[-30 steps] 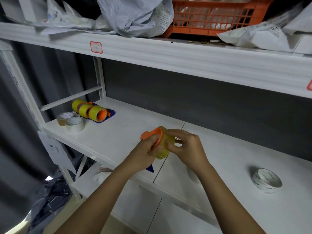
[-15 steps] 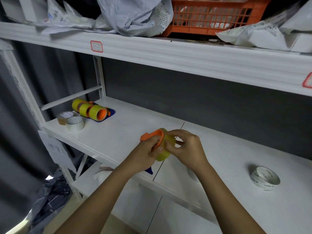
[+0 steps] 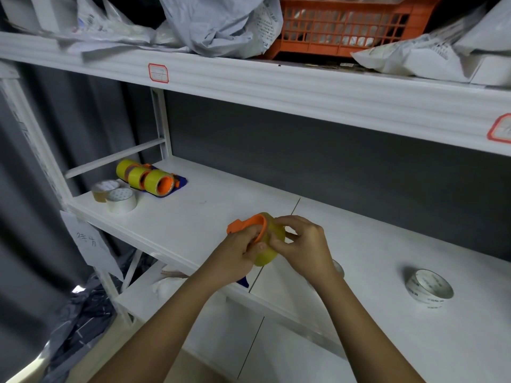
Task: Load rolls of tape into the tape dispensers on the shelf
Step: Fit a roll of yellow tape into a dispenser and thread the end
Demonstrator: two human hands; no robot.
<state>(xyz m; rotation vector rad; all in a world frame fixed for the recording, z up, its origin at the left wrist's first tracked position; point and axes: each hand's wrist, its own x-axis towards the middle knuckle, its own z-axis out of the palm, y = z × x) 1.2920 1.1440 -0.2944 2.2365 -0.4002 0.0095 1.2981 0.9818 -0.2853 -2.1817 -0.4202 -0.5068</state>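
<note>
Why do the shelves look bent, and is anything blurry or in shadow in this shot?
Head view: the wide-angle lens bows the upper shelf and stretches the edges. The curtain at left is smeared. The white tape roll at right casts a soft shadow behind it. The hands' grip on the yellow roll is sharp enough; no harsh glare.

Orange plastic tape dispenser w/ yellowish translucent tape roll: mostly covered by left hand & right hand, so roll's seating can't be told. Blue tip below left wrist, rest hidden. Pale round object behind right wrist, mostly hidden. Orange plastic crate cut off by top edge. Red-bordered shelf labels: writing too blurred to read.
</note>
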